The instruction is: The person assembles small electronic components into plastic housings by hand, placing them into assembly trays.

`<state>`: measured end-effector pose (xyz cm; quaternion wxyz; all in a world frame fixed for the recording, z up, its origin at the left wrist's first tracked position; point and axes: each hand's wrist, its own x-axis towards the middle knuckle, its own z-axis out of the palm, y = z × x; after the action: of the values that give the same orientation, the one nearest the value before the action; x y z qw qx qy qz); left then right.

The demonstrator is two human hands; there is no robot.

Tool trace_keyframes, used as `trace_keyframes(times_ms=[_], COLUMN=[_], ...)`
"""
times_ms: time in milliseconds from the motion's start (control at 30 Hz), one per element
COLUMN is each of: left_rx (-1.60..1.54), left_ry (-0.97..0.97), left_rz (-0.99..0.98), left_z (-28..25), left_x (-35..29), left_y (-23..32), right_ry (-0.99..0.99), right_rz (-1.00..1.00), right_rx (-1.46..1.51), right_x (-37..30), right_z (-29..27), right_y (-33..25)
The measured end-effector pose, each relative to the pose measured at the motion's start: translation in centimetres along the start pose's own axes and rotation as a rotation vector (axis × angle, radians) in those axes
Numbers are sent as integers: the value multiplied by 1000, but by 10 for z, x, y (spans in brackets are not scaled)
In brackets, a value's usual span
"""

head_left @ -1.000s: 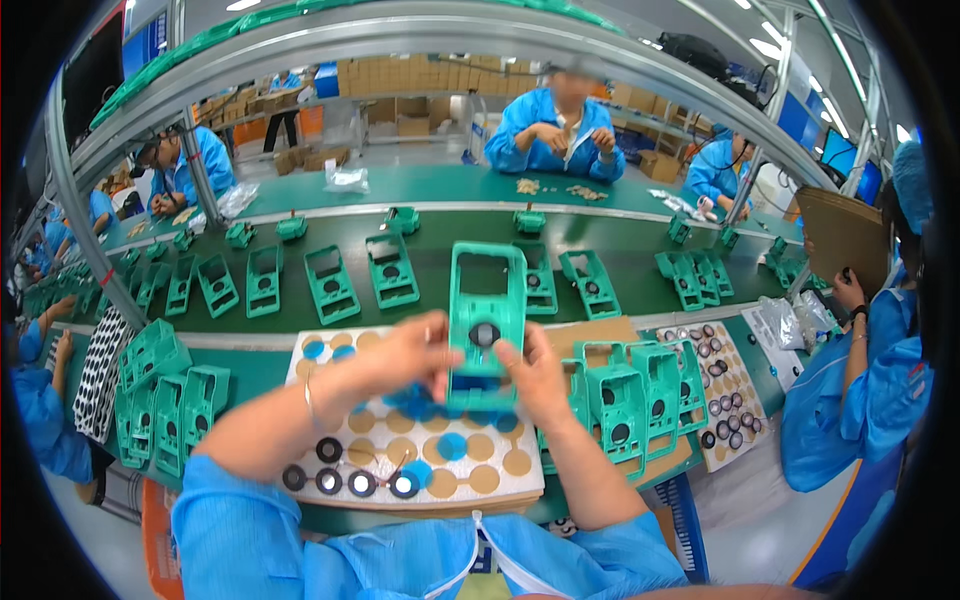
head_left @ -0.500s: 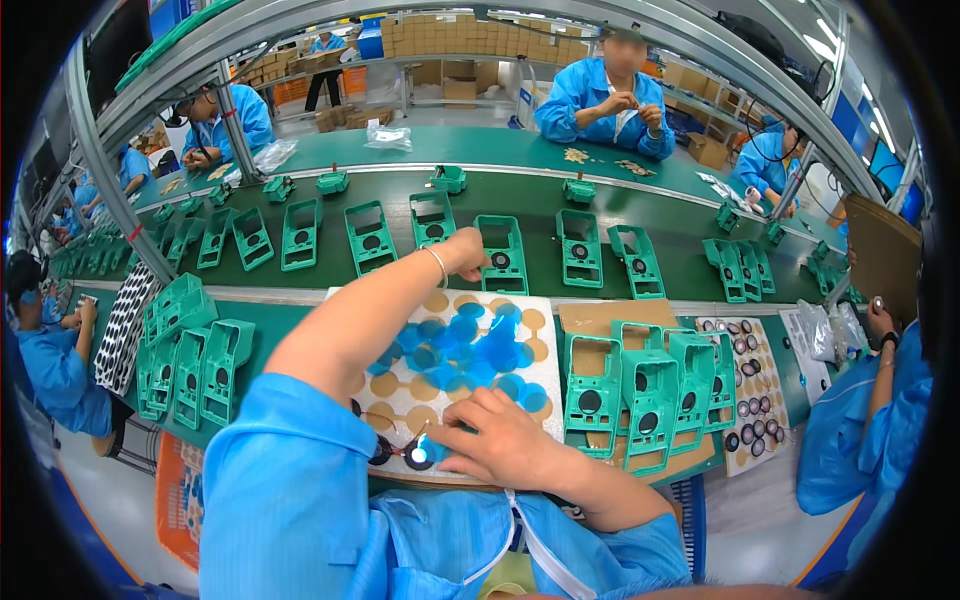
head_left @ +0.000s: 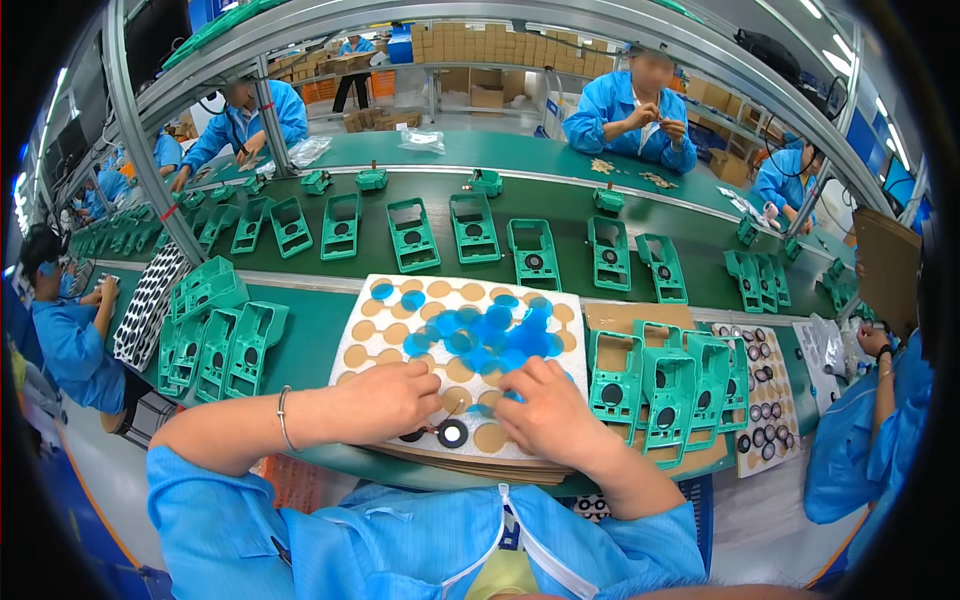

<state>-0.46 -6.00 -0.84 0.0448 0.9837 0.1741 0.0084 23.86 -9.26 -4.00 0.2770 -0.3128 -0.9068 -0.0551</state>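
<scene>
My left hand (head_left: 397, 402), a bangle on its wrist, is over the near left part of a white foam board (head_left: 362, 372) with round tan cut-outs. Its fingers are curled together; whatever they hold is hidden. Just below them lies a small round speaker (head_left: 452, 433) with a black rim and thin wires. Over the board's near right part is my right hand (head_left: 552, 412), fingers bent and drawn together beside a blue film disc (head_left: 488, 403). What its fingertips hold cannot be made out. Loose blue film discs (head_left: 490, 338) overlap in a heap beyond both hands.
Green plastic housings (head_left: 668, 400) stand on cardboard at the right, others (head_left: 250, 345) at the left. A row of housings (head_left: 535, 255) lies on the dark green conveyor ahead. Another board (head_left: 768, 400) carries several round speakers. Co-workers in blue sit opposite and at both sides.
My left hand has come back from a housing on the conveyor to the near part of the foam board. My right hand has shifted slightly away from the speaker. The view has turned somewhat.
</scene>
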Motion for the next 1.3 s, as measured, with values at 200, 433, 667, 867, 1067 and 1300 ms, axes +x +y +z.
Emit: trace_keyframes(times_ms=[200,433,667,867,1067,1300], left_rx=[263,341,162,-88,-1124,-1448], left_ry=[158,237,375,548,298,213], left_rz=[128,195,122,54,-397,-464], left_z=[4,7,-25,-34,-15,-11], left_x=[-12,-14,11,41,52,67], left_y=[9,7,-3,-9,-25,-22], right_ry=[-99,-132,28,128,347,307], right_rz=[99,212,250,394,358,304], right_rx=[-243,-64,376,441,234,144], right_x=[-12,-13,9,14,5,8], right_z=[-13,-29,-10,-10,-10,-12], right_y=[-3,-4,-19,-9,9,12])
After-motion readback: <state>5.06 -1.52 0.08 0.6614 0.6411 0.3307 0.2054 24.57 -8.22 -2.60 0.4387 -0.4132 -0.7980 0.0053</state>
